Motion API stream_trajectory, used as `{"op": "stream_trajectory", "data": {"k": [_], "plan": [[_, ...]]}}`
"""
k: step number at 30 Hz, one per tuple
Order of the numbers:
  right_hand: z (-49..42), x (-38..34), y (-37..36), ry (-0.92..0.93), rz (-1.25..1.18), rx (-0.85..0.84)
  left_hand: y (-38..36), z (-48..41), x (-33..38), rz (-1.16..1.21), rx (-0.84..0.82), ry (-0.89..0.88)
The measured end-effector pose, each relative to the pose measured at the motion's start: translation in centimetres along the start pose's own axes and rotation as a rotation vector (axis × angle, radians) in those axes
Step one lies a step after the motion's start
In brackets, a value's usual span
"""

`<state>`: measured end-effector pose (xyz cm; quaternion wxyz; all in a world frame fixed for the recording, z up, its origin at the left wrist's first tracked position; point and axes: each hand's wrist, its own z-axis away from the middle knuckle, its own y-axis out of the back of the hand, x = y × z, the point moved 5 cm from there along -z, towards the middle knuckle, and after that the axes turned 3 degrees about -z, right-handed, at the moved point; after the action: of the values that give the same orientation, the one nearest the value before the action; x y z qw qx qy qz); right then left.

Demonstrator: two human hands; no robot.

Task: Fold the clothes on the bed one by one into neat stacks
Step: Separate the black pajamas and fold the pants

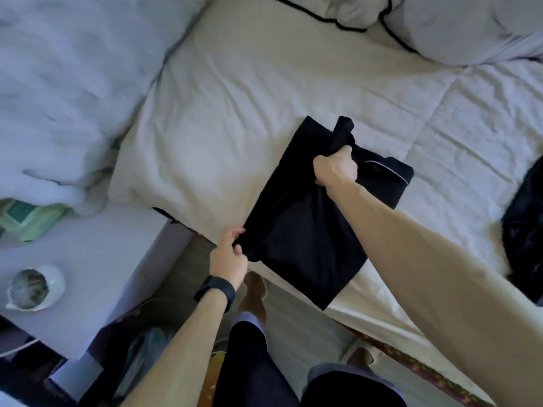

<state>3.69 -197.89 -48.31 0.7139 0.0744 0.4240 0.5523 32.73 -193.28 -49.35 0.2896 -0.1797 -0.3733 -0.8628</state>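
While the fingers of my left hand (227,257) pinch the 7 o'clock corner of the black garment (299,230), my right hand (336,167) grips its bunched 1 o'clock end, over the bed (235,98) edge.

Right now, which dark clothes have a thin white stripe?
The folded garment lying beyond the right hand; the held garment and the crumpled pile show none.

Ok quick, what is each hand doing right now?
Left hand: closed, pinching the near edge of the black garment.
Right hand: closed in a fist, gripping a bunched part of the same garment.
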Motion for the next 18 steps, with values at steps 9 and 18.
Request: {"op": "stream_trajectory", "data": {"k": [9, 18], "plan": [[-0.4, -3.5, -3.2, 0.013, 0.329, 0.039, 1.1, -3.2, -0.1, -0.250, -0.326, 0.053], [3.0, -4.1, -5.4, 0.118, 0.113, -0.063, 2.0, -3.9, -0.4, -0.396, -0.367, 0.039]]}}
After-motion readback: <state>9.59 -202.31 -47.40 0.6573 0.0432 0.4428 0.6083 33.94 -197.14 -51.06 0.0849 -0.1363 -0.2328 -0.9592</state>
